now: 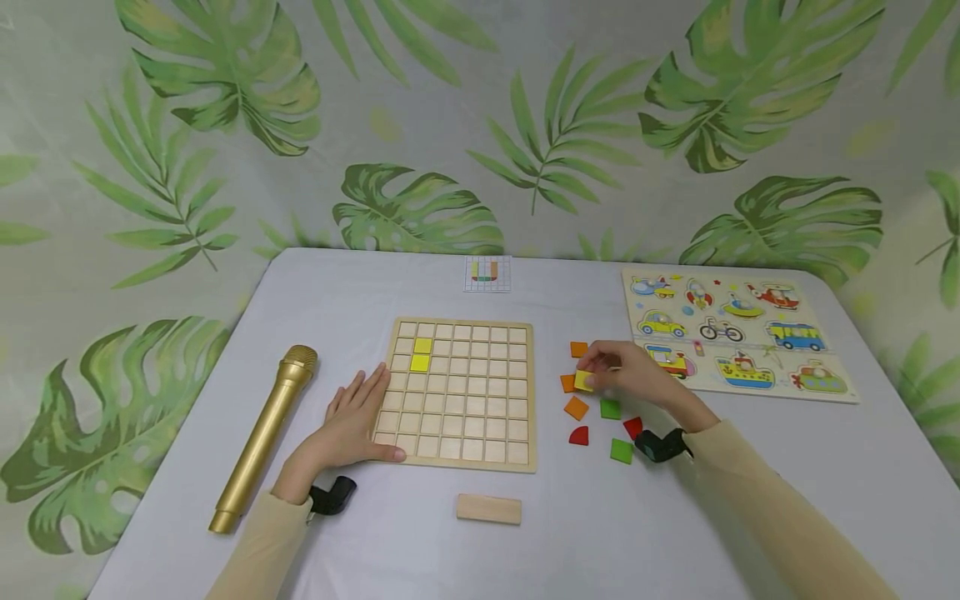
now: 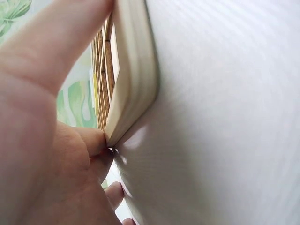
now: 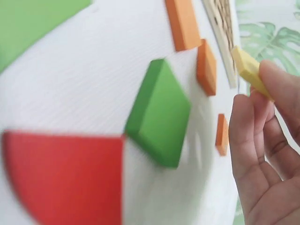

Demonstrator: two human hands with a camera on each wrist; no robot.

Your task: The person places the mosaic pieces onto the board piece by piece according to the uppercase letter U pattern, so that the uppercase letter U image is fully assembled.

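A wooden grid board lies mid-table with two yellow tiles set in its upper left cells. My left hand rests flat against the board's left edge, thumb along the front corner. My right hand pinches a yellow square tile just above the table, right of the board. Around it lie loose tiles: orange squares, green squares and red quarter-circles.
A gold microphone lies left of the board. A plain wooden block sits near the front edge. A vehicle peg puzzle occupies the back right. A small pattern card stands at the back of the white table.
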